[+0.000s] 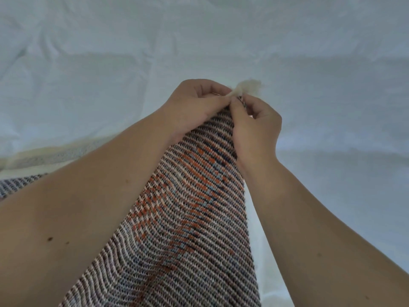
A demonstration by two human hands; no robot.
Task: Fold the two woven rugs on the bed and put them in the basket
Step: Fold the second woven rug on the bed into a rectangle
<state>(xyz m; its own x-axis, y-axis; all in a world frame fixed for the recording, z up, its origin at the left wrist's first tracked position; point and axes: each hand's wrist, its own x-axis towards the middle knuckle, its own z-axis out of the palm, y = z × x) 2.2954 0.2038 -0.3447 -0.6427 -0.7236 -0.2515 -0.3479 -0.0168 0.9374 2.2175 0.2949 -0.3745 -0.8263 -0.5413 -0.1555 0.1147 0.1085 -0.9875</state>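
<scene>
1. Left hand (194,107) and right hand (254,127) meet, each grip pinched tight on the woven rug (190,218) at its fringed corner (247,86).
2. The rug hangs lifted above the bed (221,41).
3. A second rug (33,165) lies at the bed's left edge.

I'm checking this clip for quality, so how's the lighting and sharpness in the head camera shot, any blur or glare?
Head view: light is soft, dim and bluish, with no glare or hard shadows on the white sheet; the woven rug shows crisp weave; the pale tassel pinched between the left hand and right hand looks fuzzy; the arms bulge toward the edges from wide-angle distortion.
</scene>
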